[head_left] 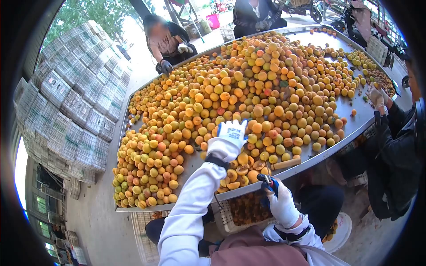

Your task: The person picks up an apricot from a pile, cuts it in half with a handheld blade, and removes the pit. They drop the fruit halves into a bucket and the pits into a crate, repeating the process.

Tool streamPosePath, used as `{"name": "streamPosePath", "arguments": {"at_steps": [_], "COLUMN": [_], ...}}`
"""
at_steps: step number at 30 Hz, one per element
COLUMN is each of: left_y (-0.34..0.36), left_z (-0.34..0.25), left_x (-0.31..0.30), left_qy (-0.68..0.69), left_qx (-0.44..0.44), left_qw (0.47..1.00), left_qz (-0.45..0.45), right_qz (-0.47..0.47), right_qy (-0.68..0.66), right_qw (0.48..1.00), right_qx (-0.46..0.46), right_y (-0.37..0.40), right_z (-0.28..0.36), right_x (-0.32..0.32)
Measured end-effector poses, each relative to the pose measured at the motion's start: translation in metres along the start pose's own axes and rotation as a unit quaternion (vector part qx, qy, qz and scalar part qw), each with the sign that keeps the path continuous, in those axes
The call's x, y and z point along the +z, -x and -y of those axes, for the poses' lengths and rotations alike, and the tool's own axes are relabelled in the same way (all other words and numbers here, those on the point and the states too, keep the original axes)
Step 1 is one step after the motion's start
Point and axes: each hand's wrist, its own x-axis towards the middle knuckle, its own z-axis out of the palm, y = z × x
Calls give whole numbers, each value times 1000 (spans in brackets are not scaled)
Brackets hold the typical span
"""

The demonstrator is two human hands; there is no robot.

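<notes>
A big metal table (195, 162) is heaped with orange and yellow apricots (248, 84). My left hand (229, 137), in a white glove with blue fingertips, reaches onto the pile near the table's front edge, its fingers bent down over the fruit. Whether it grips one is hidden. My right hand (280, 203), also gloved, stays low at the front rim, closed on a small dark tool (265, 179) with a red part. A few halved apricots (242, 170) lie on the table between my hands.
A wooden stick (286, 164) lies by the front rim. A plastic crate (230, 224) of cut fruit sits under the table. Stacked grey crates (75, 102) fill the left. Other people work at the far side (168, 42), (259, 15) and at the right (392, 146).
</notes>
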Motion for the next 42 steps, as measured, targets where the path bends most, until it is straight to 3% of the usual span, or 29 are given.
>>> {"name": "streamPosePath", "arguments": {"at_steps": [4, 6, 7, 8, 9, 10, 12, 13, 14, 16, 17, 22, 24, 26, 34, 35, 37, 40, 41, 42], "left_y": [-23, -17, -4, 10, 26, 45, 89, 110, 126, 150, 159, 185, 192, 197, 204, 203, 201, 200, 199, 198], "left_z": [-2, 2, 5, 13, 17, 17, 0, -12, -20, -27, -31, -30, -27, -25, -34, -36, -41, -48, -51, -55], "left_x": [14, 9, -2, -1, -3, -10, -27, -33, -38, -34, -25, -34, -39, -41, -40, -41, -41, -37, -38, -37], "left_qy": [-46, 78, 199, 318, 573, 780, 857, 872, 864, 935, 947, 931, 887, 901, 849, 850, 895, 895, 876, 878], "left_qx": [11, -54, -85, -62, -78, -90, -93, -85, -78, -63, -50, -58, -110, -98, -67, -67, -43, -67, -63, -63], "left_qw": [998, 995, 975, 941, 814, 619, 507, 480, 494, 345, 308, 338, 434, 413, 504, 502, 423, 421, 460, 459], "left_qz": [33, 6, -44, -95, -50, -5, -14, -43, -55, -53, -80, -129, -112, -96, -143, -143, -133, -127, -129, -126], "right_qz": [-22, -30, -24, -16, -12, -8, 9, 28, 46, 63, 67, 84, 88, 90, 96, 96, 83, 57, 52, 50], "right_qy": [81, 82, 70, 57, 54, 40, 27, 21, 15, 28, 50, 84, 83, 82, 77, 79, 75, 89, 91, 92], "right_qw": [996, 996, 997, 998, 998, 999, 999, 999, 998, 997, 995, 988, 987, 987, 988, 988, 992, 991, 991, 992], "right_qx": [-12, -15, -11, -7, -7, -20, -28, -28, -29, -21, -46, -102, -103, -104, -88, -87, -56, -86, -78, -75], "right_y": [-1, 1, 2, 2, 3, 4, 7, 8, 9, 10, 10, 16, 17, 19, 25, 26, 28, 30, 29, 28], "right_z": [-6, -8, -6, -5, -5, -5, -7, -9, -9, -5, -2, 0, -3, -4, -2, -3, -9, -16, -20, -28], "right_x": [-5, -7, -8, -8, -7, -5, 1, 5, 9, 18, 23, 43, 49, 52, 54, 54, 58, 60, 62, 65]}}
